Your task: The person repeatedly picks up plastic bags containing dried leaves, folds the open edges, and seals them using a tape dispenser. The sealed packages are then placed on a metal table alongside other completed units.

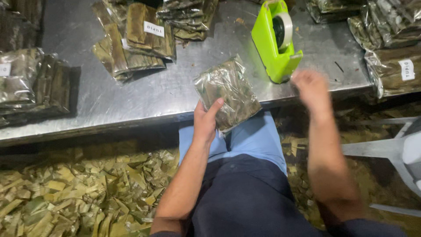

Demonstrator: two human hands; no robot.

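Left hand (205, 123) holds clear-wrapped leaf packet (228, 93) above the counter's (144, 94) near edge, thumb across the front, fingers behind. One-handed pinch on slick film: packet may slip and drop onto leaf scraps (74, 193) on the floor. Green tape dispenser (275, 40) stands at the near edge, right of centre. Right hand (312, 89) is blurred just beside it; finger state cannot be told. A knock could tip the dispenser off.
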